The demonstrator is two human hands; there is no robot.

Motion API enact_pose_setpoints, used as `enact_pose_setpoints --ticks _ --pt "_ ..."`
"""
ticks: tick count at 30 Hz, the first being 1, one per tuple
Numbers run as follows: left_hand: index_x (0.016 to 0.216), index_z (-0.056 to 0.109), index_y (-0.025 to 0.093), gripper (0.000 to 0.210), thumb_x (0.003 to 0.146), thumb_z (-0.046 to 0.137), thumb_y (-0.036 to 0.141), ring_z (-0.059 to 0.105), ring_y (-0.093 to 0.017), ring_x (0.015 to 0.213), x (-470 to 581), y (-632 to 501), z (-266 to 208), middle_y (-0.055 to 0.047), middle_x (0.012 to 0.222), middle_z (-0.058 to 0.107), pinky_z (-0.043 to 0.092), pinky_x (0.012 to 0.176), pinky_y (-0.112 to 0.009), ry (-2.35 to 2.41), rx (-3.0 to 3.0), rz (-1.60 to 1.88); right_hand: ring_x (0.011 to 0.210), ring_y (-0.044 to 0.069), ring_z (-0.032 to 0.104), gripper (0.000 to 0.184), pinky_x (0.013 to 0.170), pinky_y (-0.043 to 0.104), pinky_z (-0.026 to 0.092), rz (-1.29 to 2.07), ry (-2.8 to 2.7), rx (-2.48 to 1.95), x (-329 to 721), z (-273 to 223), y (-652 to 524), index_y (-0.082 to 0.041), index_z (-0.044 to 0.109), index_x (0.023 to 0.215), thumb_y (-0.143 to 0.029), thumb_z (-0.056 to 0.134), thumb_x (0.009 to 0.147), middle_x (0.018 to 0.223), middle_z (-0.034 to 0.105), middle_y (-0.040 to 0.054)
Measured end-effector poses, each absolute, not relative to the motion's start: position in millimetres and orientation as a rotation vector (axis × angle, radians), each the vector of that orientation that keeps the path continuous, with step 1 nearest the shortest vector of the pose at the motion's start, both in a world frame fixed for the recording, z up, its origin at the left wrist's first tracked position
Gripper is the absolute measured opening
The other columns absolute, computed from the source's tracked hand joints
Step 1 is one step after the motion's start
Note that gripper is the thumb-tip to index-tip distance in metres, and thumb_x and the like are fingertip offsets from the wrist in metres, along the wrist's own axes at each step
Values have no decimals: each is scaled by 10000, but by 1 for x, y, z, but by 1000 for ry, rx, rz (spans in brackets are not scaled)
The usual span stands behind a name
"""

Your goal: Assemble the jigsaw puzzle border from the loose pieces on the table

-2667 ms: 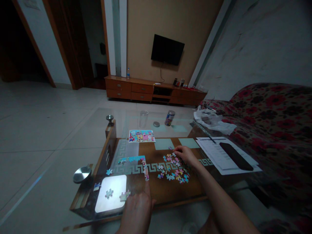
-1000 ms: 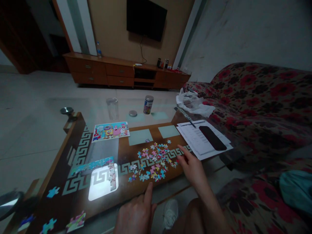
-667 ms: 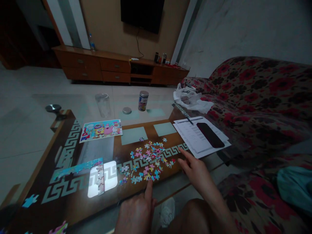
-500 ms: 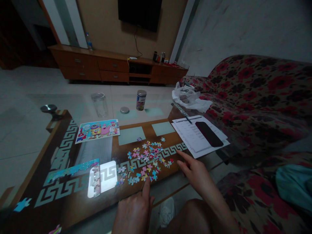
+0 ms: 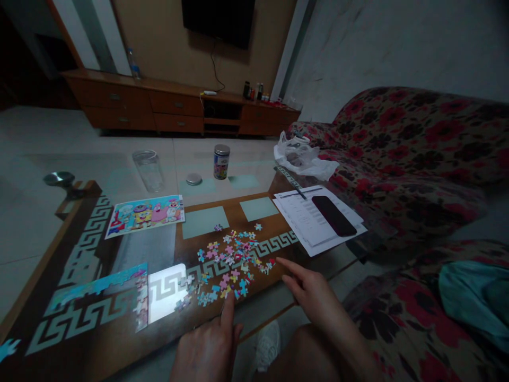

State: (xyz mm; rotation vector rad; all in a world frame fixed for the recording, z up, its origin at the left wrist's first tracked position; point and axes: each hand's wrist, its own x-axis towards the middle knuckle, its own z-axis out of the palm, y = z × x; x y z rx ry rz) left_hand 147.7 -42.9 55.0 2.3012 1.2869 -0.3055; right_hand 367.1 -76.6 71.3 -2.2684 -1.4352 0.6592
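Note:
Loose jigsaw pieces are heaped on the glass table in front of me. My left hand has its index finger stretched out, its tip at the yellow and purple pieces on the near edge of the heap. Its other fingers are curled under and partly hidden. On the right side, my right hand extends its index finger to a red piece, thumb apart. Neither hand lifts anything. A joined puzzle corner, blue along the top with a pale right side, lies left of the heap. Beyond it is the cartoon picture sheet.
At the back stand a clear jar, a round lid and a puzzle tin. Papers with a pen and a phone lie right, before a plastic bag. A flowered sofa borders the right side.
The view has turned slightly right, so the scene sits further left. My right index fingertip has come nearer to me, to the red piece. My left fingertip stays at about the same pieces.

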Motion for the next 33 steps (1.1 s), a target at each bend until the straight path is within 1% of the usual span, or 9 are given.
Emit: enact_pose_setpoints --ticks 8,12,16,21,25,29,33 --pt "1436 341 202 497 944 404 171 708 -255 885 146 -43 47 -109 1048 728 565 718 -363 1277 2322 -270 630 179 614 427 603 278 459 764 -1475 -2152 359 76 -79 -236 628 1241 -234 492 836 791 718 55" --pt "1425 365 222 485 944 401 168 713 -257 864 147 -42 50 -101 1005 740 567 705 -363 1299 2336 -299 620 175 603 428 599 272 444 819 -1544 -2123 354 78 -79 -218 629 1242 -215 488 837 752 706 51" --pt "1421 373 205 485 940 386 144 716 -260 848 148 -41 55 -99 962 748 566 701 -366 1294 2336 -299 636 181 610 435 607 274 441 842 -1577 -2154 352 77 -80 -236 622 1252 -215 500 835 780 716 51" --pt "1415 383 184 485 932 384 133 712 -251 866 148 -42 58 -120 997 739 559 708 -348 1282 2341 -304 594 183 600 448 566 261 428 812 -1620 -2178 352 72 -81 -230 597 1282 -229 499 845 717 710 51" --pt "1419 376 193 494 929 387 128 715 -242 854 149 -42 59 -119 983 742 555 699 -330 1284 2329 -304 647 196 632 452 630 282 460 781 -1658 -2185 347 72 -81 -243 594 1284 -221 513 840 834 739 77" --pt "1418 378 197 494 930 389 127 716 -240 840 149 -42 60 -122 981 742 553 696 -329 1288 2331 -300 681 217 657 455 650 302 473 832 -1700 -2220 338 75 -81 -238 586 1293 -216 526 843 860 744 91" --pt "1402 407 200 489 921 412 113 717 -237 838 149 -43 58 -124 978 742 550 685 -312 1316 2355 -274 813 245 678 422 731 345 496 765 -1624 -2178 341 73 -77 -224 604 1264 -231 514 852 951 738 96"
